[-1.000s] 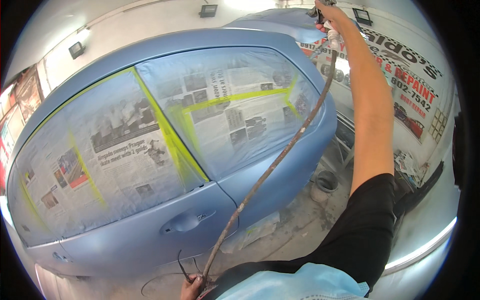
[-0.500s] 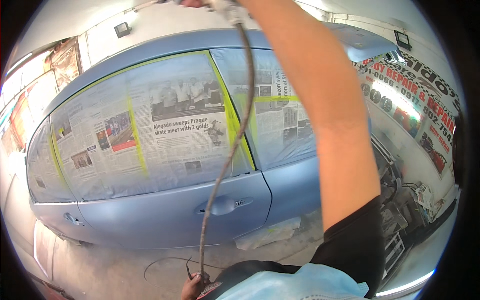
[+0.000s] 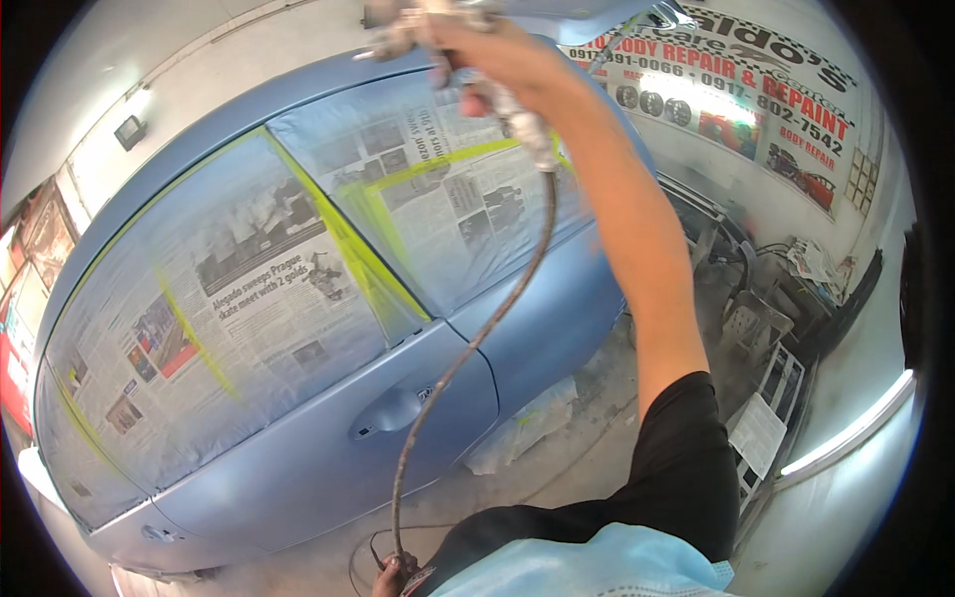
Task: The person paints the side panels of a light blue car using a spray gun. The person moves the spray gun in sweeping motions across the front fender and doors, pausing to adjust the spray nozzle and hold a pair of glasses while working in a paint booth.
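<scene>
My right hand [image 3: 489, 58] is raised at the top of the view, wrapped around a spray gun [image 3: 529, 137] near the car's roof edge. From the gun's handle a thin air hose [image 3: 444, 376] curves down across the view. My left hand [image 3: 390, 577], low by my body, is closed on that hose. In front stands a blue car [image 3: 288, 463]. Newspaper [image 3: 264, 264] masks its side windows, edged with yellow-green tape [image 3: 348, 244]. The gun's nozzle end is blurred, and the hand hides part of its body.
Loose car parts [image 3: 761, 388] and a stool-like piece [image 3: 756, 323] stand at the right, before a wall banner [image 3: 726, 90]. A lit tube [image 3: 846, 423] runs along the right wall. Masking paper [image 3: 522, 428] lies under the car, and hose loops across the floor.
My view has turned right, so the car appears shifted left and tilted. The spray gun in my right hand now shows lower and more fully. My left hand keeps hold of the hose.
</scene>
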### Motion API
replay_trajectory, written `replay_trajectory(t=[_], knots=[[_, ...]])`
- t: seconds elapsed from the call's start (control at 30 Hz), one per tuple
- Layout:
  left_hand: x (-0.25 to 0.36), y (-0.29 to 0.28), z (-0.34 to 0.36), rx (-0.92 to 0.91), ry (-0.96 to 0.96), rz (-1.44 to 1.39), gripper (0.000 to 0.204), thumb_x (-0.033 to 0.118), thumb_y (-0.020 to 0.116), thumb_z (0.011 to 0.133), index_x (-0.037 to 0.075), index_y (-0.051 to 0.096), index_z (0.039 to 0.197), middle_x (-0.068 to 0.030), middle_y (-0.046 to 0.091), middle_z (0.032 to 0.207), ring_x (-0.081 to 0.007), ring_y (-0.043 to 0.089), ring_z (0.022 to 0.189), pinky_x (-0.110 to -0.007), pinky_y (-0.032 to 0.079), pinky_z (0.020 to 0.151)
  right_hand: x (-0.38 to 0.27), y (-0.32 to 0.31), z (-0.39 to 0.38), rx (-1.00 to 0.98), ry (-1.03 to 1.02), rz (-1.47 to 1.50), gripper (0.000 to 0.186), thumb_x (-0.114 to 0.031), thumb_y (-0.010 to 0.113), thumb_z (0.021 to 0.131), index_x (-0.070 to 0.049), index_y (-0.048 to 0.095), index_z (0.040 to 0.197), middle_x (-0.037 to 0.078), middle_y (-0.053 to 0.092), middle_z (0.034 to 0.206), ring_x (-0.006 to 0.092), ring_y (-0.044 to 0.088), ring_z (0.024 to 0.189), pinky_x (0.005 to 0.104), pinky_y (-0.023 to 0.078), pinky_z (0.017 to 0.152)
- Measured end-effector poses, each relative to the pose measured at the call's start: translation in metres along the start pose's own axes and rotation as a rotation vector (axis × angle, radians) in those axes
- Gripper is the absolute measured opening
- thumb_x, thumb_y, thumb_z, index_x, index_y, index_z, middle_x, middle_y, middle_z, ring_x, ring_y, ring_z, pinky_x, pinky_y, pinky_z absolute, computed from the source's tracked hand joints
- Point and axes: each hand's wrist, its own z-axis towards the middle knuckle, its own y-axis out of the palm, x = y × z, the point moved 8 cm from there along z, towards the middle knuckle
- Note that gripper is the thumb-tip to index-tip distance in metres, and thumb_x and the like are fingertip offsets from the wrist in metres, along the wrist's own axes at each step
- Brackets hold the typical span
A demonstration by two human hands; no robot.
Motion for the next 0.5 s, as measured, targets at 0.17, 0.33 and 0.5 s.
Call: replay_trajectory(t=[0.17,0.33,0.5], knots=[[0.006,0.038,0.02,-0.071,-0.053,0.038,0.028,0.032,0.062,0.093,0.006,0.058,0.102,-0.0026,0.057,0.092,-0.0156,0.054,0.083,-0.032,0.045,0.073,0.119,-0.17,-0.033,0.507,0.045,0.118,0.051,-0.05,0.063,0.089,-0.003,0.06,0.109,0.008,0.064,0.081,0.0118,0.053,0.044,0.0219,0.042,0.036],[0.001,0.065,0.033,-0.09,-0.1,0.048,0.03,0.033,0.063,0.092,0.006,0.057,0.101,-0.0028,0.057,0.092,-0.0164,0.054,0.083,-0.032,0.045,0.075,0.189,-0.246,-0.095,0.812,0.305,-0.009,0.053,-0.05,0.065,0.088,-0.003,0.059,0.112,0.013,0.064,0.082,0.0154,0.055,0.046,0.0245,0.045,0.038],[-0.005,0.074,0.04,-0.067,-0.106,0.03,0.031,0.034,0.064,0.092,0.005,0.057,0.1,-0.0031,0.057,0.092,-0.0172,0.054,0.084,-0.033,0.046,0.076,0.187,-0.248,-0.097,0.658,0.177,0.118,0.06,-0.052,0.066,0.086,0.001,0.057,0.113,0.013,0.064,0.088,0.0171,0.055,0.044,0.0251,0.046,0.038]])
